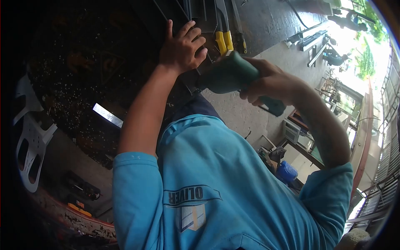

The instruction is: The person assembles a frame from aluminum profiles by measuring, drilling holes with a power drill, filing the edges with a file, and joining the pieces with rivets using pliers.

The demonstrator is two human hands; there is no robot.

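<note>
My left hand (182,48) lies with its fingers stretched and spread on dark metal bars (177,12) at the top of the head view. Nothing shows inside its grasp. My right hand (273,81) is wrapped round the grip of a green power drill (227,75), which is somewhat blurred. The drill's body tilts toward the left, close by my left hand. Its working tip is hard to make out. Just beyond it lie a yellow-handled pair of cutters (224,41) and a slim tool with a black and yellow handle (242,41).
A dark work surface (266,25) stretches away at the top. A light metal strip (107,115) lies to the left over a speckled dark area. A white plastic chair (35,137) stands far left. Metal profiles (310,39), a blue bundle (286,171) and people in the background are at right.
</note>
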